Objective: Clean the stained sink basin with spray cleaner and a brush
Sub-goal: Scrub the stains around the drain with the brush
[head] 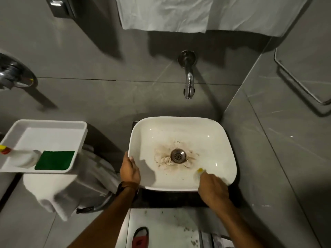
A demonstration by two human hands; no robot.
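The right hand [213, 188], fingers closed on a yellow-tipped brush [200, 170], is inside the sink basin [182, 129]; the brown stain [162, 154] lies up and left, around the drain [178, 155]. The left hand [129, 170] grips the rim; the spray bottle [21, 155] lies in the tray [50, 123], well apart.

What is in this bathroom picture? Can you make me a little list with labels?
sink: white, brown stain around the drain
left hand: gripping the sink's left rim
right hand: in the basin, holding something with a yellow tip
tray: holds a spray bottle lying down and a green sponge
tap: on the wall, no water visible
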